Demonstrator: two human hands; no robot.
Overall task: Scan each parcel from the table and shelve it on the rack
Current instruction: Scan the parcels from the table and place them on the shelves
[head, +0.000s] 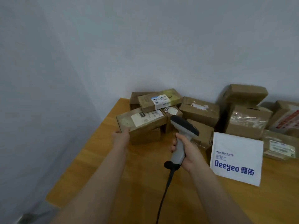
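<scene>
My left grip [121, 134] held the flat brown cardboard parcel [140, 125] near the wooden table's [129, 183] far-left corner, right grip [183, 152] clamped on the grey handheld scanner [182, 135]; figured yanking could topple the labelled box [160, 100] perched just behind it.

Fingers of the left hand [121, 135] hide under the parcel [142, 126] — its label [146, 119] too blurred to read.

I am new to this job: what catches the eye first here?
At centre the right hand grips a grey scanner, aimed at a cardboard parcel that the left hand holds. A white Deeyeo mailer sits to the right on the wooden table.
</scene>
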